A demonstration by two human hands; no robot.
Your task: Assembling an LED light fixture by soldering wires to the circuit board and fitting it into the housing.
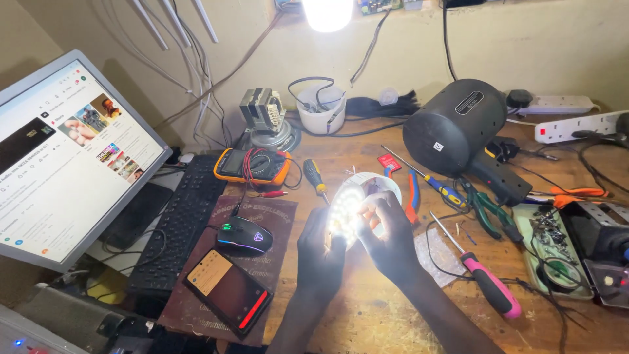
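Head view is showing me both hands, left hand (pixel 320 252) and right hand (pixel 388 235), gripping a glowing LED disc (pixel 346 211) over the workbench (pixel 367 314), fingers curled closed around it, between the mouse (pixel 244 235) and the pink screwdriver (pixel 481 278).

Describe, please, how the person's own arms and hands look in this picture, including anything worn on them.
Both the left hand and the right hand are bare: no gloves, and no rings or watch show. The forearms are uncovered too, with no sleeves, bands or cables down to the picture's lower edge. Glare from the lit lamp washes out the fingertips, so finer marks there cannot be told.
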